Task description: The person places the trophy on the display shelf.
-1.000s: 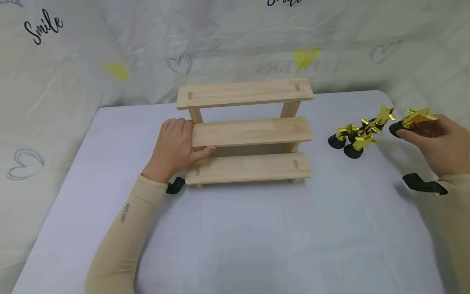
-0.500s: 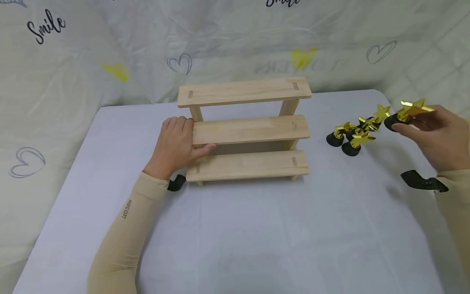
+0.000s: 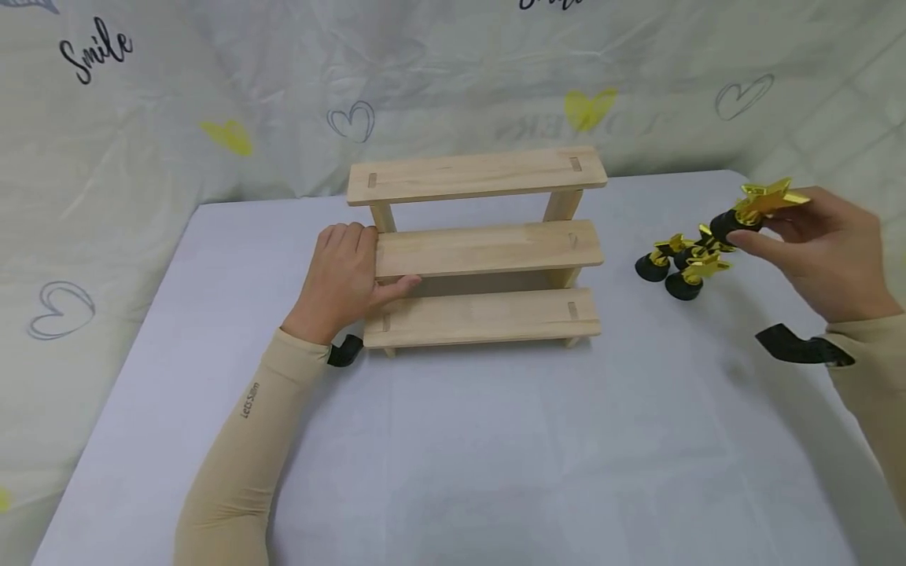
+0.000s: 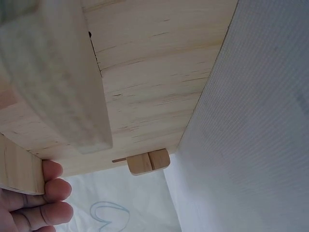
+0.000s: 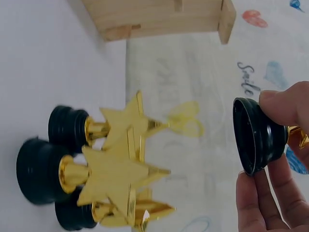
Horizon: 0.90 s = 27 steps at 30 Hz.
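A three-tier wooden display shelf (image 3: 488, 250) stands on the white table. My left hand (image 3: 338, 271) grips the left end of its middle board; in the left wrist view the fingertips (image 4: 59, 189) curl past a wooden edge. My right hand (image 3: 831, 244) holds a gold star trophy (image 3: 763, 203) above the table, right of the shelf. Seen from the right wrist, thumb and fingers pinch its black base (image 5: 260, 135), with the hollow underside showing. Several like trophies (image 3: 697, 271) stand close together below and left of that hand; the held trophy partly hides them.
The white table (image 3: 481, 456) stretches in front of the shelf. Behind it hangs a pale cloth (image 3: 453, 71) printed with hearts and lettering. A black strap (image 3: 803, 346) juts from the right wrist.
My right hand has raised the trophy and moved it left, over the standing trophies. The left hand keeps its grip on the shelf.
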{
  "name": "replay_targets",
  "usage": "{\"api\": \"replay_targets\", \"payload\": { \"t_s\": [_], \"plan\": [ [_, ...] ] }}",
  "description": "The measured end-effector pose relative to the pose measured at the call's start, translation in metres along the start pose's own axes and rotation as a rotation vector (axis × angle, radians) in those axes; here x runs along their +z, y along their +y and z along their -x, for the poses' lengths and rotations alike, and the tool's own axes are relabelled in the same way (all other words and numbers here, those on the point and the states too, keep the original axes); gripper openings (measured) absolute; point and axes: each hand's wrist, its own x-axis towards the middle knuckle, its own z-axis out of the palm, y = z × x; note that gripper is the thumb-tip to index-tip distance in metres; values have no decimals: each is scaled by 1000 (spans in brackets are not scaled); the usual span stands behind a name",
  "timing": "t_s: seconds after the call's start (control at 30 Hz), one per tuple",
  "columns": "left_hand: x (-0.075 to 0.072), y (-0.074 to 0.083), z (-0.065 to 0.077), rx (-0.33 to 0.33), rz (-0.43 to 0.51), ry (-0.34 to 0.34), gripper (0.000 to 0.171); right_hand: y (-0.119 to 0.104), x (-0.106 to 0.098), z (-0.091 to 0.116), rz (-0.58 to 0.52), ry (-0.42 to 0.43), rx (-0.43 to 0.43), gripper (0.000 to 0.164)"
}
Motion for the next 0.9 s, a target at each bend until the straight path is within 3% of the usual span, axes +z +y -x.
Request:
{"api": "replay_targets", "payload": {
  "t_s": [0.2,0.43,0.63,0.7,0.9],
  "plan": [
    [-1,0,1,4,-14,-6,89,-10,18,-1,-156,-39,-38,48],
    [-1,-1,0,24,-40,15,84,-19,36,1,-14,-78,-48,46],
    [-2,0,-1,24,-61,10,85,-29,53,2,-41,-115,-58,46],
    [-2,0,-1,19,-70,-1,85,-32,59,3,-96,-134,-69,45],
    [-3,1,-1,6,-95,-27,86,-42,79,1,-424,-215,-120,43]
  ]
}}
